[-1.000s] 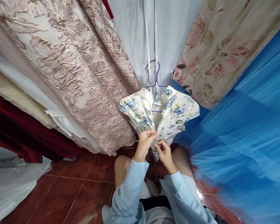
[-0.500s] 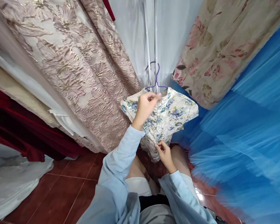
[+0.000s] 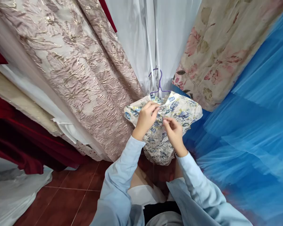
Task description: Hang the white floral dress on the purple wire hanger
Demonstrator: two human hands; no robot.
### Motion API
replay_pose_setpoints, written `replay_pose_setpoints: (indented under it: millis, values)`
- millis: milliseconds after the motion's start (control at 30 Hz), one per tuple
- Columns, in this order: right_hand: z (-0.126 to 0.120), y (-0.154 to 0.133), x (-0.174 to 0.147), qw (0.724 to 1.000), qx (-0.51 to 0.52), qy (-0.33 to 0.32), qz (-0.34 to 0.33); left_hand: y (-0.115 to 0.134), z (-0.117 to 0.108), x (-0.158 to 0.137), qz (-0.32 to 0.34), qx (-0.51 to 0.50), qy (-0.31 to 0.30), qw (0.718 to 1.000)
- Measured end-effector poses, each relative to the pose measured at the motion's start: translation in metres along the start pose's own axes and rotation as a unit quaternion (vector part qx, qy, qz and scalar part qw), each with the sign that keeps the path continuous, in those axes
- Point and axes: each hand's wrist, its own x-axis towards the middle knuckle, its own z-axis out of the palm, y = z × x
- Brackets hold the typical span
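Note:
A white dress [image 3: 158, 144] with a blue and yellow flower print hangs on a purple hanger [image 3: 159, 83] in front of me. My left hand [image 3: 146, 119] is closed in a pinch at the top of its middle opening, just under the neckline. Slightly lower and to the right, my right hand [image 3: 174, 134] is also pinched, at what looks like a zipper running down the middle. The zipper pull itself is hidden by the fingertips. Below my right hand the two sides of the cloth meet.
Long white straps [image 3: 155, 40] hang down beside the hanger hook. A pink and gold brocade cloth [image 3: 85, 72] hangs at left, with dark red fabric [image 3: 25, 141] further out. To the right are a floral curtain-like cloth [image 3: 209, 62] and blue tulle [image 3: 257, 125]. Red tiles [image 3: 73, 191] cover the floor.
My right hand has moved up along the middle of the dress, close to my left hand. The dark gap between the cloth edges has shortened. My left hand stays near the neckline.

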Motion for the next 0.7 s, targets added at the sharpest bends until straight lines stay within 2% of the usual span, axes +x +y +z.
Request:
replay_pose_setpoints:
  millis: [133, 300, 533, 633, 700]
  values:
    - [0.013, -0.024, 0.041, 0.999, 0.016, -0.008, -0.038, 0.005, -0.002, 0.002, 0.016, 0.003, -0.019, 1.000]
    - [0.018, -0.029, 0.051, 0.998, 0.015, -0.013, -0.056, 0.001, -0.004, 0.004, 0.022, 0.015, -0.013, 1.000]
    - [0.024, -0.016, 0.063, 1.000, 0.001, -0.028, -0.005, 0.008, 0.002, 0.008, 0.007, 0.001, 0.125, 0.992]
    - [0.022, 0.008, 0.047, 0.997, -0.057, -0.043, 0.033, 0.011, -0.009, 0.018, -0.019, -0.017, 0.210, 0.977]
    - [0.016, 0.028, 0.024, 0.992, -0.091, -0.050, 0.066, 0.002, -0.023, 0.025, -0.044, -0.032, 0.247, 0.968]
